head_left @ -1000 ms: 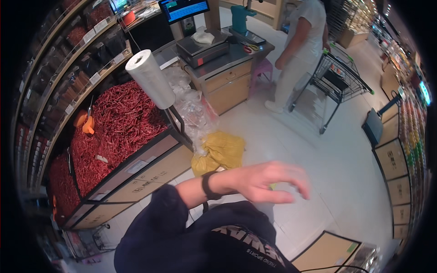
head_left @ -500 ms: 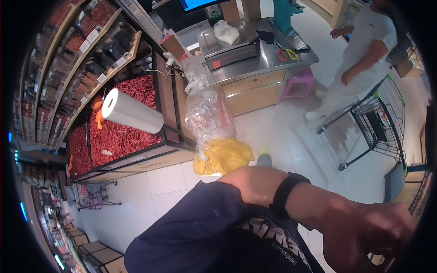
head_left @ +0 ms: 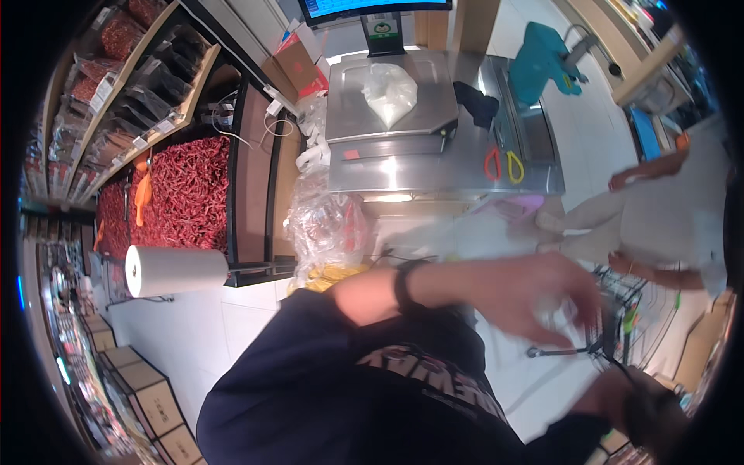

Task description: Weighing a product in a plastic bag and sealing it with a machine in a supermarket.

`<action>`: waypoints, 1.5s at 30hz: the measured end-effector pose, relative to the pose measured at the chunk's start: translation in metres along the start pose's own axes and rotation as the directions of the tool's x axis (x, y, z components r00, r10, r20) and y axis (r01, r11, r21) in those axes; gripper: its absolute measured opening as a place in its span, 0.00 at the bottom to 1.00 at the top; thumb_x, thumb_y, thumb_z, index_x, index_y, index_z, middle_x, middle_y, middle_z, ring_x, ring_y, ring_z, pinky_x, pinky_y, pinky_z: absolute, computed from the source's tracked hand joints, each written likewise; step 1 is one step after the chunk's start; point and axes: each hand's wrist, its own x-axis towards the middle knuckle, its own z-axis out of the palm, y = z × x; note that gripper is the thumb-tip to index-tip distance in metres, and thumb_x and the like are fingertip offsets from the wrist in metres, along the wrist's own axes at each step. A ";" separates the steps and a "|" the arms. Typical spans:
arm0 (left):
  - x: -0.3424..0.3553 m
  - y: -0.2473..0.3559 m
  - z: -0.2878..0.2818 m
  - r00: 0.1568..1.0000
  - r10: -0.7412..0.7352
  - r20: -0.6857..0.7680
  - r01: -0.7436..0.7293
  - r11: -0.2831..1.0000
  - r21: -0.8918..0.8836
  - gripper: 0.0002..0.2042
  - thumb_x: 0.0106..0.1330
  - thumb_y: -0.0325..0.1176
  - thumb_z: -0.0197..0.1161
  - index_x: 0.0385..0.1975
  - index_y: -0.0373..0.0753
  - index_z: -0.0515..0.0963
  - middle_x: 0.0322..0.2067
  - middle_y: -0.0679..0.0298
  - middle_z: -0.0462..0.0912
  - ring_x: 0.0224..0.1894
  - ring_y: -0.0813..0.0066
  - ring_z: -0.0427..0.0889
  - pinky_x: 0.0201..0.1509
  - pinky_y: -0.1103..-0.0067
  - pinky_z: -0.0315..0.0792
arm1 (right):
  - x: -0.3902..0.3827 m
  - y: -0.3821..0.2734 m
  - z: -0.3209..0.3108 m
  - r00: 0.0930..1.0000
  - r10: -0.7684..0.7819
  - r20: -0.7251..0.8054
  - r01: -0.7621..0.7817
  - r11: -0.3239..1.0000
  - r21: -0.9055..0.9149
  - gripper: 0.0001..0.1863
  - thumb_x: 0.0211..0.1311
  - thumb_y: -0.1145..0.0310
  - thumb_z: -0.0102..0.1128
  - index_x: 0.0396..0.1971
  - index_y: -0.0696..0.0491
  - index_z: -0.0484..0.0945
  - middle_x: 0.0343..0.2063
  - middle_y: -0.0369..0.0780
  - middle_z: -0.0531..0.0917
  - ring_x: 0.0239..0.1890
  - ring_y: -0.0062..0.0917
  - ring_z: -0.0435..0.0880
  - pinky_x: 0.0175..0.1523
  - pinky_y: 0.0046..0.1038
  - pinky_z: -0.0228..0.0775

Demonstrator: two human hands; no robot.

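Note:
My left hand (head_left: 542, 298), with a black band on the wrist, reaches across to the right of my body. Its fingers are curved and smeared by motion, so what they hold, if anything, is unclear. Lower right, my right hand (head_left: 632, 399) is dark and blurred beside it, its fingers not readable. Both hands are nearest to a black wire shopping cart (head_left: 651, 318). Beyond them, a tied clear plastic bag of white contents (head_left: 390, 93) rests on the metal plate of a weighing scale (head_left: 349, 116).
Scissors with red and yellow handles (head_left: 504, 166) lie on the steel counter (head_left: 465, 174); a teal device (head_left: 539, 62) stands behind. A person in light clothes (head_left: 666, 201) is at right. Left are a plastic roll (head_left: 178, 271) and a bin of dried red chillies (head_left: 190, 194).
My view has turned right and closer to the counter. My left hand has moved from the lower right corner toward the middle; my right hand has come into view. The person appears nearer.

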 end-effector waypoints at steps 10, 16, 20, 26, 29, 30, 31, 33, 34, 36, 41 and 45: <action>-0.154 -0.041 -0.193 0.209 0.144 -0.967 0.923 0.298 0.244 0.13 0.52 0.32 0.72 0.34 0.35 0.77 0.34 0.59 0.80 0.39 0.66 0.80 0.45 0.76 0.71 | -0.259 0.259 0.105 0.024 0.932 0.363 -0.940 0.144 -0.308 0.09 0.57 0.70 0.65 0.38 0.54 0.78 0.26 0.33 0.80 0.27 0.14 0.77 0.35 0.18 0.69; -0.149 -0.052 -0.237 0.323 0.428 -0.844 0.912 0.097 0.398 0.22 0.50 0.32 0.73 0.44 0.35 0.73 0.45 0.51 0.73 0.49 0.52 0.73 0.52 0.68 0.69 | -0.250 0.311 0.175 0.040 0.786 0.617 -0.887 0.313 -0.340 0.11 0.56 0.66 0.66 0.35 0.57 0.79 0.26 0.41 0.82 0.25 0.23 0.81 0.33 0.23 0.73; -0.153 -0.045 -0.271 0.383 0.427 -0.819 0.906 0.000 0.424 0.28 0.50 0.37 0.73 0.50 0.36 0.70 0.52 0.47 0.67 0.55 0.46 0.68 0.58 0.62 0.64 | -0.230 0.340 0.210 0.209 0.775 0.596 -0.802 0.485 -0.349 0.11 0.55 0.66 0.66 0.34 0.58 0.79 0.27 0.43 0.81 0.27 0.29 0.82 0.33 0.27 0.74; -0.134 -0.031 -0.338 0.591 0.209 -0.780 0.797 -0.303 0.523 0.37 0.43 0.42 0.76 0.58 0.48 0.70 0.60 0.47 0.63 0.61 0.44 0.65 0.62 0.55 0.60 | -0.231 0.376 0.233 0.362 0.857 0.367 -0.757 0.500 -0.421 0.07 0.57 0.70 0.64 0.30 0.58 0.78 0.23 0.41 0.81 0.22 0.25 0.80 0.29 0.24 0.71; -0.145 -0.050 -0.374 0.379 -0.163 -0.911 0.835 -0.364 0.412 0.22 0.48 0.40 0.71 0.46 0.45 0.78 0.51 0.49 0.75 0.55 0.52 0.74 0.54 0.57 0.67 | -0.259 0.373 0.223 0.319 0.895 0.311 -0.798 0.431 -0.421 0.07 0.57 0.70 0.64 0.30 0.58 0.78 0.22 0.40 0.81 0.21 0.22 0.79 0.27 0.22 0.69; -0.152 -0.056 -0.386 0.378 -0.164 -0.911 0.836 -0.362 0.412 0.22 0.48 0.40 0.71 0.46 0.45 0.78 0.51 0.49 0.75 0.55 0.52 0.74 0.54 0.57 0.67 | -0.259 0.367 0.222 0.317 0.896 0.311 -0.798 0.430 -0.423 0.07 0.57 0.70 0.64 0.30 0.58 0.78 0.22 0.40 0.81 0.21 0.22 0.79 0.27 0.22 0.69; -0.159 -0.061 -0.399 0.331 -0.282 -0.900 0.817 -0.391 0.423 0.15 0.51 0.37 0.67 0.39 0.43 0.80 0.43 0.50 0.79 0.49 0.53 0.77 0.49 0.59 0.70 | -0.257 0.360 0.220 0.282 0.912 0.298 -0.805 0.394 -0.444 0.07 0.58 0.70 0.64 0.29 0.58 0.77 0.22 0.39 0.80 0.21 0.21 0.78 0.27 0.22 0.68; -0.159 -0.061 -0.415 0.280 -0.398 -0.874 0.795 -0.414 0.443 0.08 0.54 0.35 0.64 0.32 0.41 0.82 0.35 0.50 0.82 0.43 0.53 0.81 0.45 0.62 0.72 | -0.263 0.350 0.207 0.248 0.928 0.278 -0.809 0.356 -0.468 0.07 0.58 0.70 0.64 0.29 0.59 0.77 0.21 0.38 0.80 0.20 0.19 0.77 0.27 0.21 0.67; -0.158 -0.058 -0.421 0.363 -0.311 -0.878 0.872 -0.219 0.438 0.06 0.56 0.32 0.61 0.29 0.38 0.81 0.30 0.49 0.81 0.39 0.51 0.81 0.41 0.64 0.73 | -0.275 0.348 0.197 0.194 0.946 0.259 -0.832 0.299 -0.468 0.09 0.58 0.69 0.64 0.31 0.59 0.77 0.22 0.38 0.80 0.20 0.19 0.76 0.27 0.22 0.67; -0.147 -0.044 -0.423 0.425 -0.210 -0.881 0.899 -0.017 0.438 0.06 0.58 0.30 0.58 0.25 0.36 0.81 0.26 0.47 0.80 0.34 0.49 0.81 0.38 0.66 0.74 | -0.291 0.338 0.189 0.140 0.961 0.237 -0.854 0.239 -0.463 0.10 0.58 0.67 0.65 0.32 0.59 0.77 0.22 0.38 0.80 0.20 0.19 0.75 0.27 0.22 0.67; -0.096 0.001 -0.395 0.579 0.020 -0.815 0.812 0.084 0.578 0.07 0.60 0.29 0.57 0.28 0.33 0.80 0.27 0.47 0.81 0.31 0.48 0.79 0.34 0.63 0.73 | -0.275 0.324 0.224 0.305 0.893 0.330 -0.655 0.448 -0.609 0.34 0.47 0.56 0.72 0.53 0.56 0.71 0.27 0.37 0.76 0.25 0.25 0.75 0.32 0.28 0.69; -0.068 0.032 -0.363 0.527 -0.043 -0.849 0.834 0.218 0.507 0.07 0.61 0.30 0.59 0.30 0.33 0.80 0.24 0.49 0.81 0.26 0.51 0.80 0.30 0.66 0.72 | -0.247 0.320 0.251 0.350 0.892 0.285 -0.622 0.449 -0.642 0.38 0.44 0.56 0.73 0.57 0.54 0.68 0.28 0.36 0.74 0.27 0.28 0.74 0.34 0.30 0.69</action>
